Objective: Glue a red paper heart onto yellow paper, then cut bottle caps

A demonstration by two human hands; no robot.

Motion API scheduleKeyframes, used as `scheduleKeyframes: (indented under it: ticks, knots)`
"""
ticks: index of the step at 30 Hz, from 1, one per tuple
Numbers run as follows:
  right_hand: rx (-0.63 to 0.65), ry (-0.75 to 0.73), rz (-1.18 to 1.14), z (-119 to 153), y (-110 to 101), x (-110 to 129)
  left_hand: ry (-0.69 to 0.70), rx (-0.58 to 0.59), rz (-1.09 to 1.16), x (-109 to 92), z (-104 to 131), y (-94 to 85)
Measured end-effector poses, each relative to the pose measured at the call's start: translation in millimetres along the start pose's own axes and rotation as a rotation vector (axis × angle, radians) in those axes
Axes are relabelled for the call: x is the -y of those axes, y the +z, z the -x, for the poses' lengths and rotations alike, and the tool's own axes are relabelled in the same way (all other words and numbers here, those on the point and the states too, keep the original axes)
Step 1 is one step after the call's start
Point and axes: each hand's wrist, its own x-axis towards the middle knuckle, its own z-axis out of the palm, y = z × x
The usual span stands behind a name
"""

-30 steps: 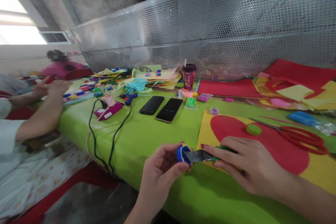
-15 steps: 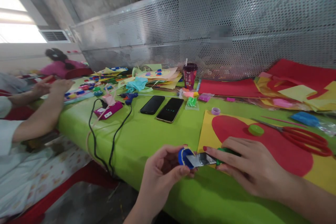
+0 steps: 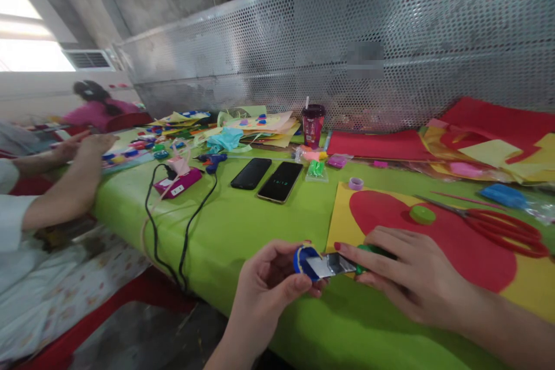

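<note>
My left hand pinches a small blue round piece with a yellow edge, above the green table's front edge. In my right hand is a scraper with a green handle; its flat metal blade reaches into the blue piece. Under and behind my right hand lies a yellow sheet with a red rounded shape on it. A green round lid and red-handled scissors rest on top.
Two phones lie mid-table. Further left are a glue gun, a magenta power strip and hanging black cables. A purple cup stands before the metal mesh. Another person's arms are at the left.
The blade and blue piece have shifted slightly against each other, and more of the blade's flat face shows. Both hands stay in nearly the same place.
</note>
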Motion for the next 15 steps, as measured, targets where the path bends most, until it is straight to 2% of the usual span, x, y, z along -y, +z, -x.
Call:
scheduleKeyframes:
  ticks: [3, 6, 9, 12, 15]
  knots:
    - [-0.012, 0.001, 0.005, -1.0, 0.3, 1.0, 0.004, -0.016, 0.030, 1.1, 0.1, -1.1]
    - [-0.025, 0.002, -0.002, -2.3, 0.6, 0.6, -0.005, 0.038, 0.024, 1.9, 0.4, -1.2]
    - [-0.042, 0.004, 0.005, -2.6, 0.8, -0.8, -0.017, 0.035, 0.023, 2.3, 0.8, 0.2]
    - [-0.115, 0.031, 0.013, -2.0, -0.5, -1.3, -0.015, -0.002, 0.029, 2.3, 0.7, 3.1]
    - [-0.195, 0.085, -0.003, -2.7, -3.4, -1.3, 0.006, -0.155, 0.039, 2.0, 0.5, 8.0]
